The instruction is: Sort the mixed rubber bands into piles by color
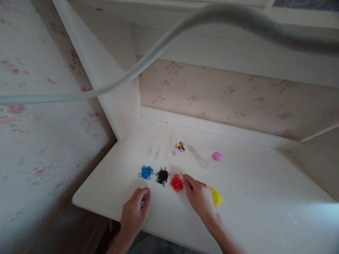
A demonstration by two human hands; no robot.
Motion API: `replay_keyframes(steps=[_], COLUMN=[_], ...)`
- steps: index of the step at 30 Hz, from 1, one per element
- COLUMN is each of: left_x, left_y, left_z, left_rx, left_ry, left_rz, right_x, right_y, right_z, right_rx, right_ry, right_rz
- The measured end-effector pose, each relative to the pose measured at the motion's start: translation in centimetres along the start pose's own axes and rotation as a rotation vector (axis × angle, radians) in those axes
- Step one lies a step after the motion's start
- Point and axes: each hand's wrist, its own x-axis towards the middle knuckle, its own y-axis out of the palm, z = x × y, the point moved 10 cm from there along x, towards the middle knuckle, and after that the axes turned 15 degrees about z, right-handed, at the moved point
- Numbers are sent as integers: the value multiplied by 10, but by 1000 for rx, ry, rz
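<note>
- Looks well along: five single-colour piles of small elastic bands laid out, with black band pile [162, 176] taken as landmark.
- Just left of black: blue band pile [146, 172]. Just right: red band pile [176, 183].
- Farther right and slightly nearer: yellow band pile [217, 198], partly hidden. Well right and farther back: pink band pile [217, 156].
- Seems left over: small mixed band pile [180, 146], behind and slightly right of black, colours together.
- Right hand [200, 197]: right of black, thumb and index pinched on what looks like one red band [181, 174], at edge of red band pile.
- Left hand [135, 209]: nearer and left of black, fingers curled. Can't tell whether fingertips meet or hold anything.
- Hands well apart.
- Containers: none visible. Piles lying directly on white desktop [265, 197], around black.
</note>
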Motion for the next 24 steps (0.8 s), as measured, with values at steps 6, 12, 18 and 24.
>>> replay_keyframes(steps=[6, 12, 18, 24], left_x=[1, 0, 1, 21], left_y=[2, 3, 5, -4], left_z=[-2, -1, 1, -17], left_rx=[26, 48, 10, 12], left_ry=[2, -4, -12, 16], left_rz=[6, 9, 27, 97], right_x=[-11, -9, -25, -68], right_y=[21, 28, 15, 19], right_z=[3, 5, -10, -52], right_rx=[-207, -263, -58, 271], right_ry=[16, -5, 7, 47], right_rz=[40, 96, 1, -118])
